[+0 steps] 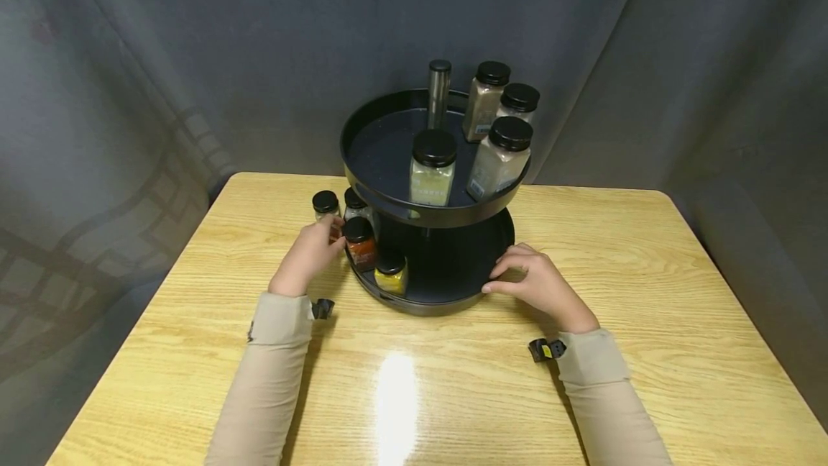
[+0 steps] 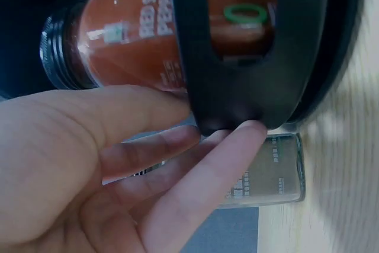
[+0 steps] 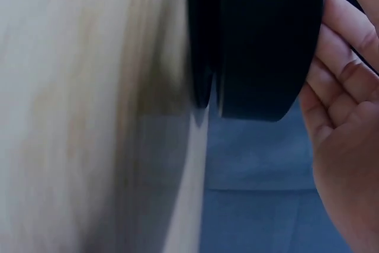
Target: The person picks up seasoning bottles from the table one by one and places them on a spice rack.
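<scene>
A black two-tier turntable (image 1: 446, 265) stands on the table. My left hand (image 1: 309, 256) grips its lower rim at the left, thumb over the edge and fingers outside in the left wrist view. Beside that thumb, inside the tray, is a red spice jar (image 2: 127, 34) labelled as sweet pepper. A yellow spice jar (image 1: 392, 279) sits in front of it, and a black-lidded jar (image 1: 357, 208) behind. Another spice jar (image 2: 269, 173) is outside the rim, beyond the left fingers. At the right, my right hand (image 1: 540, 282) holds the lower rim with curled fingers.
The upper tray (image 1: 388, 142) carries several spice jars, including a pale green one (image 1: 431, 182) at the front, and a metal post (image 1: 438, 96). The wooden table (image 1: 647, 293) extends around the turntable. Grey curtains (image 1: 259, 56) hang behind it.
</scene>
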Tool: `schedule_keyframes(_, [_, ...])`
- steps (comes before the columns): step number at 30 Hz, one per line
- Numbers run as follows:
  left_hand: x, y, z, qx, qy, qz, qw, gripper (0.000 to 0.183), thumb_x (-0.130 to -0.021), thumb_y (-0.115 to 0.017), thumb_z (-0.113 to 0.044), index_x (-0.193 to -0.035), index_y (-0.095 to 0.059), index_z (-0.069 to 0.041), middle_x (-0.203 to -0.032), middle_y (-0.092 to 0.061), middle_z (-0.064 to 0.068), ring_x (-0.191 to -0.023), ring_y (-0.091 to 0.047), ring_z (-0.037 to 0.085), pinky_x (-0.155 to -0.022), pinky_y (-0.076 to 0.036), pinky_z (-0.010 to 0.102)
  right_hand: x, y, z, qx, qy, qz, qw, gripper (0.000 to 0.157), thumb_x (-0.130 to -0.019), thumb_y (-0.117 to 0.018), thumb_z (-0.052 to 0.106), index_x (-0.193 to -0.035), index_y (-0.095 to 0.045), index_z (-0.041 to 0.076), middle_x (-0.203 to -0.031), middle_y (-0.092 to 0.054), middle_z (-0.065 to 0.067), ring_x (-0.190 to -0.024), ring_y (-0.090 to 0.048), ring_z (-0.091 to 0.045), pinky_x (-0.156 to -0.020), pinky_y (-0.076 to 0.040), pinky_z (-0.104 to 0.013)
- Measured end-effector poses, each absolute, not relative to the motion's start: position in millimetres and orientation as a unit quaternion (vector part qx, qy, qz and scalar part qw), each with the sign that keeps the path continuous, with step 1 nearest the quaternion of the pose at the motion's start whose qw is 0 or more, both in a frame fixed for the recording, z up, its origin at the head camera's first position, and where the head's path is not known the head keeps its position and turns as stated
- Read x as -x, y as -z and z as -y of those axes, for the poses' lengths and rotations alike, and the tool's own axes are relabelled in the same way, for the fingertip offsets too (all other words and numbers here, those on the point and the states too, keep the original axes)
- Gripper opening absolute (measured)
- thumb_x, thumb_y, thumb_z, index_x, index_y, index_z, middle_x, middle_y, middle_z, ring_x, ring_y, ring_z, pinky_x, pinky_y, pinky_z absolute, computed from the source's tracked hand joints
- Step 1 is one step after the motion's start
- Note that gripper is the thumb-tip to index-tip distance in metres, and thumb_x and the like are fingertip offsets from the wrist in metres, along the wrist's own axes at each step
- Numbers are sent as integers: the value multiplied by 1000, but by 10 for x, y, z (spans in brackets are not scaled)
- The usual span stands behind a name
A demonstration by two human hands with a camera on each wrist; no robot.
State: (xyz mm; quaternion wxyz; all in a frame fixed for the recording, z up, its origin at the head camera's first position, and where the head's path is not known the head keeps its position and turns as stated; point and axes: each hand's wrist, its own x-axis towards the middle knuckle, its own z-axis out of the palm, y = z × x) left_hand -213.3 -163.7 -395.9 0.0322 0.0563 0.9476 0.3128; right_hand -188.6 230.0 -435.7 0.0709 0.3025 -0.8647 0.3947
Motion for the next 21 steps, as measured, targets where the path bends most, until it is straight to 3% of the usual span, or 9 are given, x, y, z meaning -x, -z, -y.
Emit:
schedule_keyframes(4, [2136,3962,1645,-55,-320,-945,35,39,-101,-55,-5,-136,-49,9,-123,-64,28,-112,-63,40,-93,-53,49,1865,4341,-2225,-329,-377,863,77,19,-73,-92,20,-76,-74,25,-79,-60,13,-76,-53,-11,-68,-47,-27])
schedule_keyframes(13, [2105,3949,1670,-62,-340,-937,58,45,-101,-54,-6,-142,-44,10,-126,-62,30,-108,-66,39,-90,-55,47,1798,4335,-2000,-360,-353,862,53,20,-75,-90,24,-72,-70,23,-73,-55,17,-70,-49,-5,-63,-45,-25])
schedule_keyframes(21, [2109,3935,1667,-81,-323,-941,61,52,-100,-58,-10,-143,-41,12,-128,-61,33,-118,-61,44,-97,-51,52,1709,4320,-1813,-386,-218,894,73,31,-76,-88,35,-68,-61,22,-69,-49,11,-67,-45,-9,-67,-38,-30])
